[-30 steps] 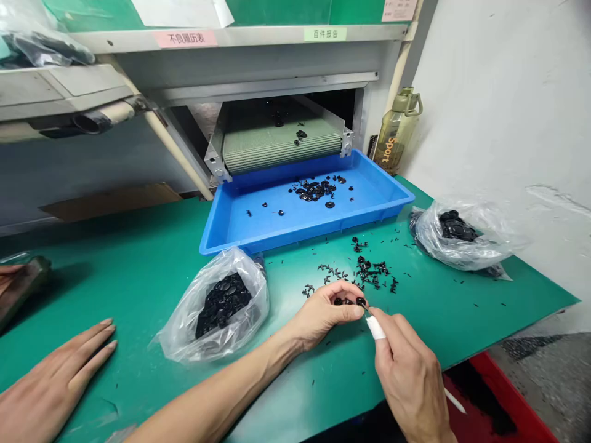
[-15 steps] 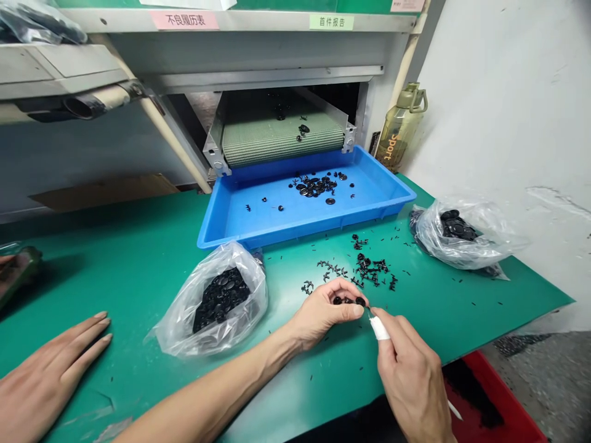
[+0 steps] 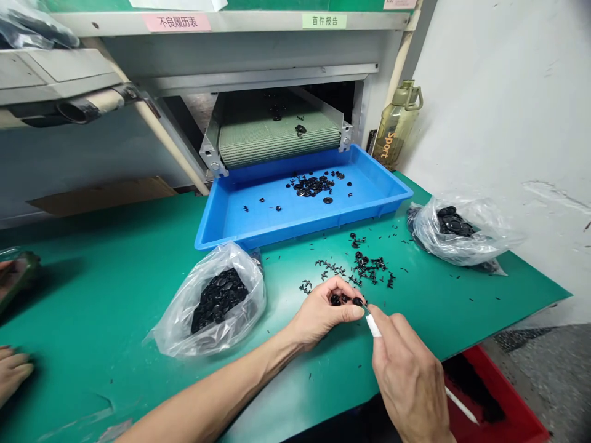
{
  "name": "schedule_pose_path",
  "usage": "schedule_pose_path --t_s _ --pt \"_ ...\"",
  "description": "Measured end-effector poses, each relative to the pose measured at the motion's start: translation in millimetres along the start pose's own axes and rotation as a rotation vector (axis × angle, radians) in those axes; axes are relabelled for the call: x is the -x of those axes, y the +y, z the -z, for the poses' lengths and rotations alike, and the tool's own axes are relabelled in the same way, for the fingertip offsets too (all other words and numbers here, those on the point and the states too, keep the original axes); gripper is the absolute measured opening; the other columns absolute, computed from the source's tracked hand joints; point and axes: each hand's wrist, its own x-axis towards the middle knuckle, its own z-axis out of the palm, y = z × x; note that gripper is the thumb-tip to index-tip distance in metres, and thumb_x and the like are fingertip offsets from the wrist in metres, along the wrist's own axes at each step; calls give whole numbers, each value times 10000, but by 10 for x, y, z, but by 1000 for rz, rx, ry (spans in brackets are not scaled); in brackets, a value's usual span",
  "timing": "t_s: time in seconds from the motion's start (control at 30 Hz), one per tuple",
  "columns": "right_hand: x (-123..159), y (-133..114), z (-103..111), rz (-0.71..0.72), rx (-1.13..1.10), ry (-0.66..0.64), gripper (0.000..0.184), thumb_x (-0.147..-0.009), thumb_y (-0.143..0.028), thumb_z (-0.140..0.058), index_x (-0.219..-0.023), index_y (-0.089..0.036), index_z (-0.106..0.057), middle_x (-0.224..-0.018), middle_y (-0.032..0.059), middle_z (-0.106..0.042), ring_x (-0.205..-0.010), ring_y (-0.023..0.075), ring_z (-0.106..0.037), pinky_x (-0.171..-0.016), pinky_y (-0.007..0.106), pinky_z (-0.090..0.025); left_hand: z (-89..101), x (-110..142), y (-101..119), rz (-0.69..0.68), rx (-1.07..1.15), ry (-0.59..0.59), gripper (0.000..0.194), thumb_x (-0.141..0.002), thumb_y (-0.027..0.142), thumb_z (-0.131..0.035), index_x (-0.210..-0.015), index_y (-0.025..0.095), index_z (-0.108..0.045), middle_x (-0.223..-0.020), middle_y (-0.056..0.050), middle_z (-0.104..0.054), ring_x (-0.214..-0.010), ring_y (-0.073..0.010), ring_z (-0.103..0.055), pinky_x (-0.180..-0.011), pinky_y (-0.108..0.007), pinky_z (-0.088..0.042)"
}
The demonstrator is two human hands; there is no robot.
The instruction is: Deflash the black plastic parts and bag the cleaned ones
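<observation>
While L hand (image 3: 318,312) fingers hold black pcs (image 3: 335,300) & R hand (image 3: 409,375) fingers grip white tool (image 3: 462,406), work looks part-done: bag (image 3: 256,301) ctr-left well filled, loose pcs (image 3: 310,186) remaining upper ctr.

Green desk (image 3: 106,264) spread wide across the view, light gleaming pale off its near side! On the right rose a whitish wall (image 3: 489,111), scuffed and marked, with speckled grey floor (image 3: 563,375) showing below! At the back a pale metal shelf edge (image 3: 258,23) ran across, wearing a pink label (image 3: 178,23) and a light-green label (image 3: 324,21), a cream pole (image 3: 159,128) slanting down on the left
</observation>
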Motion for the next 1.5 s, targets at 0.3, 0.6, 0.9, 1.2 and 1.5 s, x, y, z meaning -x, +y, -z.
schedule_pose_path --t_s 0.3,0.6,0.9,1.2,1.5 --pt "-26 24 145 37 40 -64 468 -1019 -326 -195 -1138 -164 -617 -747 38 -560 -638 143 -564 -565 266 -381 -50 26 -54 -139 -173 2 226 -712 213 -791 -805 152 -594 -883 -21 -653 -696 -92 -495 -688 -261 -387" --pt "15 -141 11 -61 74 0 466 -1017 -329 -199 -1083 -145 -623 -707 35 -524 -580 147 -515 -551 273 -352 -68 28 -18 -59 -168 34 270 -682 265 -811 -761 151 -580 -938 -54 -678 -777 -129 -552 -720 -272 -404" --pt "40 -140 -36 -81 22 12 444 -1017 -325 -214 -1095 -139 -610 -711 44 -531 -591 151 -522 -564 268 -377 -24 13 8 12 -214 -16 267 -722 316 -785 -924 174 -684 -911 -41 -682 -801 -139 -569 -753 -274 -423" --pt "30 -109 13 -79 -19 -30 461 -1016 -330 -209 -1108 -138 -618 -720 42 -536 -583 140 -528 -532 254 -371 -63 13 13 -18 -173 21 213 -704 273 -797 -827 161 -664 -895 -49 -705 -837 -163 -613 -784 -300 -459" --pt "39 -63 -2 -59 34 -36 451 -1014 -324 -208 -1129 -148 -607 -739 52 -560 -610 156 -540 -554 265 -384 -126 21 10 -57 -272 104 218 -701 298 -792 -792 164 -646 -858 -37 -703 -769 -144 -595 -703 -263 -440"
